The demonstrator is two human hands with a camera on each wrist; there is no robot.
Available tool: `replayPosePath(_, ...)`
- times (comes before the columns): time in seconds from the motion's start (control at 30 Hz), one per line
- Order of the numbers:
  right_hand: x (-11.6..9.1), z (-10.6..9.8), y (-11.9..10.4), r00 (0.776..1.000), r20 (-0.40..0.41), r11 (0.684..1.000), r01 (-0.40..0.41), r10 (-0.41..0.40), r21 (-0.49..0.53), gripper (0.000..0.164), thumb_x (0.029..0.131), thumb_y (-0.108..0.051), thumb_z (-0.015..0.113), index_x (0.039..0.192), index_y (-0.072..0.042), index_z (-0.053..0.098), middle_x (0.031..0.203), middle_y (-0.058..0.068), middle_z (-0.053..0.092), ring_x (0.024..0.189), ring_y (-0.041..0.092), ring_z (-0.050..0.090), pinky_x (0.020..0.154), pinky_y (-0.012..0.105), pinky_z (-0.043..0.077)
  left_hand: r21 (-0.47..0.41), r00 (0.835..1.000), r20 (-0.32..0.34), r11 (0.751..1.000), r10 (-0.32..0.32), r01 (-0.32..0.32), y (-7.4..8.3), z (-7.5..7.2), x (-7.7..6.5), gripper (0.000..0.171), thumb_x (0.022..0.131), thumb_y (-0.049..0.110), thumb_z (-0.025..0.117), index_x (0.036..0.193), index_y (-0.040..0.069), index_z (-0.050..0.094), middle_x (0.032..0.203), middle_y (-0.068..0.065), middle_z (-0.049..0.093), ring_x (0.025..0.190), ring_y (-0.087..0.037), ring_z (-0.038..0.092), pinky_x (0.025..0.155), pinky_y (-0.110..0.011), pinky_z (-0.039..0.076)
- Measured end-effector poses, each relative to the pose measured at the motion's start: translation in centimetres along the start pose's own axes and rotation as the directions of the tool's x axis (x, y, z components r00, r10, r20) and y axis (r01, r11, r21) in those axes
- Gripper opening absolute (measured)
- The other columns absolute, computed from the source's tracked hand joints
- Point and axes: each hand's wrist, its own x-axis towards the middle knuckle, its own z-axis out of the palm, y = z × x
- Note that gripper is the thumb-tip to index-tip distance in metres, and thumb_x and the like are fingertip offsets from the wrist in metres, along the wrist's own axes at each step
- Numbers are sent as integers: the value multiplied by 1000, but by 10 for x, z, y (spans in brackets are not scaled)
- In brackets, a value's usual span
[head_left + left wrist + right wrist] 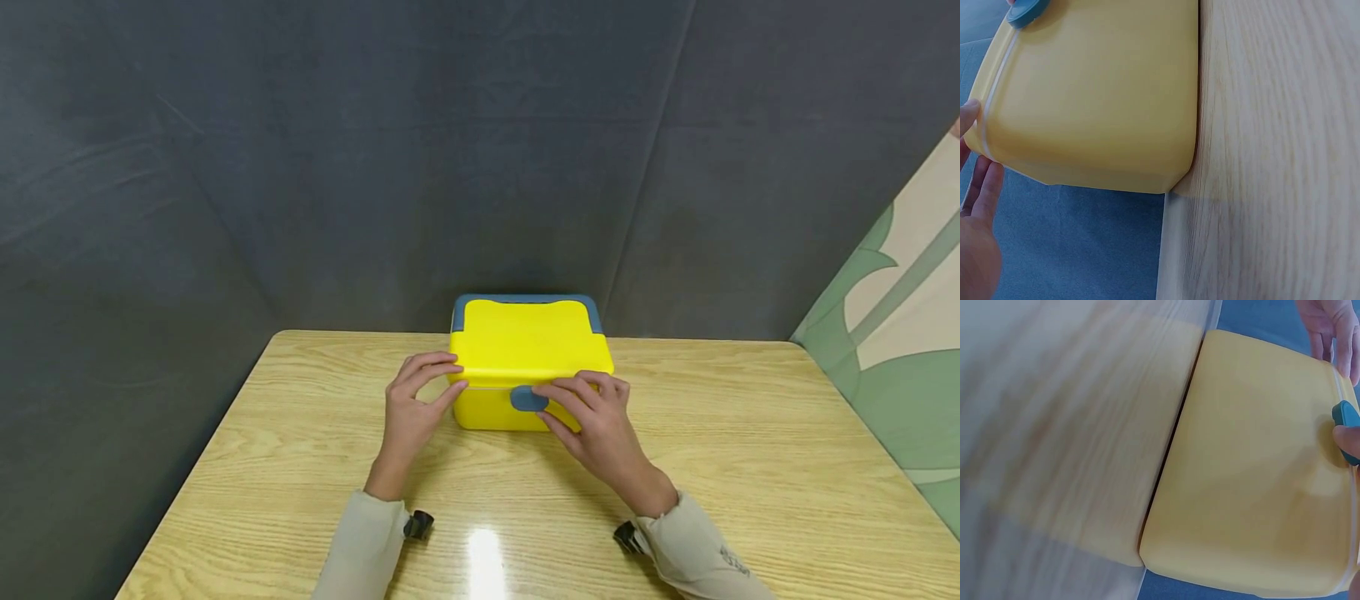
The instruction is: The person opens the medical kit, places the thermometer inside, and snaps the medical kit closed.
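Observation:
A yellow lunch box point(534, 337) with a blue handle point(525, 298) folded along its back stands on the wooden table, lid down. On its front is a blue latch point(528, 398). My left hand point(408, 412) holds the box's front left corner at the lid seam, thumb on the front and fingers round the side. My right hand point(600, 425) pinches the latch with thumb and forefinger, while its other fingers rest near the lid's front edge. In the right wrist view the thumb presses against the latch point(1346, 419). The inside of the box is hidden.
The light wooden table point(300, 467) extends to both sides of the box. A dark grey cloth point(450, 167) hangs right behind the table's far edge. To the right stands a panel with green leaf shapes point(885, 358).

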Motion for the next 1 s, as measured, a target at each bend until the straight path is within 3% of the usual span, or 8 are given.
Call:
replayPosePath(0.27, 0, -1, -2, 999, 15, 1000, -28, 28, -6, 42, 101, -48, 49, 115, -17, 72, 107, 2, 69, 100, 27, 51, 83, 48, 29, 15, 1000, -13, 1000, -4, 4, 1, 1, 0, 26, 73, -1, 85, 96, 7, 78, 110, -10, 72, 106, -25, 61, 96, -15, 48)
replayPosePath(0.57, 1, -1, -5, 1000, 14, 999, 24, -23, -46, 39, 102, -41, 53, 118, -10, 71, 109, 6, 69, 98, 25, 59, 87, 34, 45, 9, 1000, -3, 1000, 21, -21, -1, 1, 0, 25, 75, 0, 84, 98, 6, 78, 110, -12, 72, 106, -25, 61, 95, -15, 48)
replayPosePath(0.8, 1, -1, -6, 1000, 10, 999, 25, -24, -49, 41, 104, -42, 49, 118, -10, 71, 109, 6, 69, 97, 25, 59, 88, 31, 46, 8, 1000, 6, 1000, 12, -12, -1, 0, -1, 23, 77, 2, 84, 98, 7, 78, 111, -10, 72, 106, -24, 61, 96, -15, 48)
replayPosePath(1.0, 1, -1, -5, 1000, 20, 999, 18, -18, -31, 32, 92, -28, 73, 119, -12, 71, 110, 6, 69, 98, 25, 59, 88, 32, 46, 0, 1000, 1, 1000, 4, -4, -1, 0, 1, 24, 76, 2, 84, 98, 8, 78, 110, -10, 72, 106, -25, 62, 96, -15, 48)
